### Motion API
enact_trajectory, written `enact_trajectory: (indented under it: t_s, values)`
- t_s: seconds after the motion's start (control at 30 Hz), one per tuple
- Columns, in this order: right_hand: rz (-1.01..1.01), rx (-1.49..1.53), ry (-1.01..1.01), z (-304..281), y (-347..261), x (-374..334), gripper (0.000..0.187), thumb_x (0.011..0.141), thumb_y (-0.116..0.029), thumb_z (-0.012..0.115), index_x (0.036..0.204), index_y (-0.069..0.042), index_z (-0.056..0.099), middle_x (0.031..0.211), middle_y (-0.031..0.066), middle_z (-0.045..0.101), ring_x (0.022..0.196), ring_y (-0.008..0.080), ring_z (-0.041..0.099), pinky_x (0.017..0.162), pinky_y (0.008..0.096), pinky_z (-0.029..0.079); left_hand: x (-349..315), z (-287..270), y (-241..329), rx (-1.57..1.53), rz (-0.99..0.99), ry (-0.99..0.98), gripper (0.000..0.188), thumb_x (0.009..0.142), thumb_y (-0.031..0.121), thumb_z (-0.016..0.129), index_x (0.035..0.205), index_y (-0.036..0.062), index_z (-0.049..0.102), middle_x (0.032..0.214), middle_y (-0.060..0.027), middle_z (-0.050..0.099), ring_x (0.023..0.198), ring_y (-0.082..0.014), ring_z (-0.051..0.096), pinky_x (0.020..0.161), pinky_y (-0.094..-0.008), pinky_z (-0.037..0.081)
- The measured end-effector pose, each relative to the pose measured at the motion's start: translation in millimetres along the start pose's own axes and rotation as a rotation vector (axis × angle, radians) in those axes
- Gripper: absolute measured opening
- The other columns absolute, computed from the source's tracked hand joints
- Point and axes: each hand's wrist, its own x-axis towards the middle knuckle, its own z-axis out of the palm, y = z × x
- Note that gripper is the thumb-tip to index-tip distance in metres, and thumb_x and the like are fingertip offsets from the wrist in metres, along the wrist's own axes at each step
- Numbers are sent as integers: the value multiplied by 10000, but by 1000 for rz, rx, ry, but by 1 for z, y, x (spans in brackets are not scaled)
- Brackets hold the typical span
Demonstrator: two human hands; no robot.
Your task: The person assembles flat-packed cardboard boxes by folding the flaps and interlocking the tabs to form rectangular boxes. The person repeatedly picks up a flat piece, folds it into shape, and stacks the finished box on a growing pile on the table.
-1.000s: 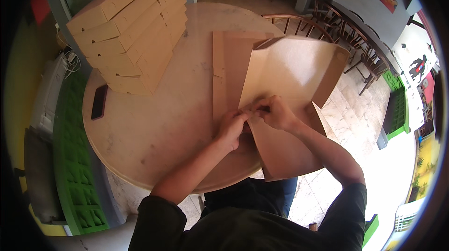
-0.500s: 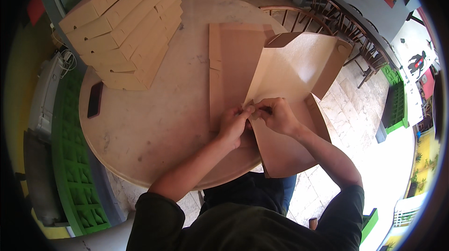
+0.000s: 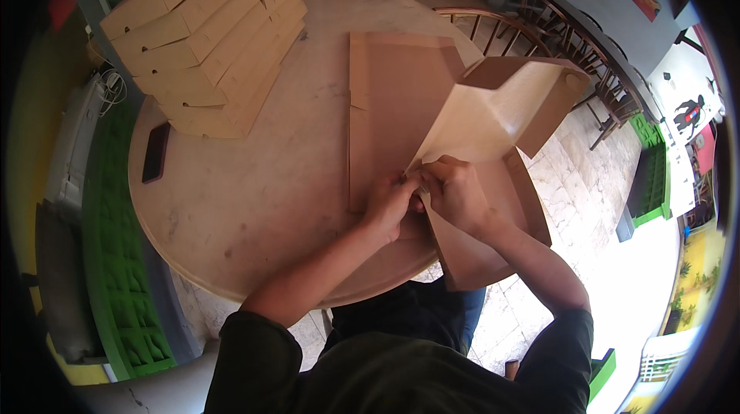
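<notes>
A brown cardboard box (image 3: 493, 117), partly folded with its lid raised, leans over the front right edge of the round table. At its left corner, by the fold between lid and base, both hands meet. My left hand (image 3: 391, 202) pinches the box's corner from the left. Against the same corner, my right hand (image 3: 455, 186) presses with bent fingers from the inside. The fingertips overlap, so the small flap between them is mostly hidden. Flat cardboard (image 3: 397, 98) lies on the table just behind and left of the hands.
A tall stack of folded cardboard boxes (image 3: 204, 44) stands at the table's far left. In front of it lies a dark phone (image 3: 156, 153). The round table (image 3: 254, 206) has a curved front edge near my body. A wooden chair (image 3: 493, 25) stands behind the table.
The box's lid has tipped further inward over the base, narrowing the opening. My right hand has turned and pushed slightly lower at the corner. My left hand keeps its pinch.
</notes>
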Motion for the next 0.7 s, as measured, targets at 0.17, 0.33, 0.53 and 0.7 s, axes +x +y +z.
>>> enact_trajectory:
  t_s: [0.17, 0.33, 0.53, 0.7]
  values:
    - [-13, 55, -14, 5, 4, 4, 43, 907, -31, 706, 908, -15, 746, 813, 162, 705, 697, 344, 693, 650, 433, 558, 5, -5, 1, -33, -28, -44, 148, 1027, 178, 686, 1121, 69, 653, 944, -22, 661, 713, -127, 618, 666, -310, 526]
    - [683, 726, -217, -2, 23, 17, 144, 1023, -89, 677, 964, 29, 735, 862, 73, 723, 710, 142, 661, 643, 329, 537, 11, -10, 2, 23, 12, -74, 207, 1042, 246, 679, 1154, 73, 663, 992, -14, 672, 737, -123, 624, 691, -309, 520]
    - [584, 464, -302, 6, 15, 33, 147, 1019, -46, 613, 1015, 53, 721, 874, 102, 731, 766, 145, 681, 680, 328, 541, 16, -13, 22, 223, 20, -76, 324, 1052, 355, 679, 1199, 67, 709, 1014, -14, 703, 770, -122, 661, 656, -321, 537]
    - [626, 431, -438, 12, 8, 49, 212, 1038, -30, 499, 1082, 57, 687, 914, 117, 717, 798, 164, 682, 713, 337, 556, 16, -18, 38, 676, 244, 33, 406, 1050, 396, 675, 1031, -1, 758, 817, -52, 735, 710, -141, 695, 606, -325, 545]
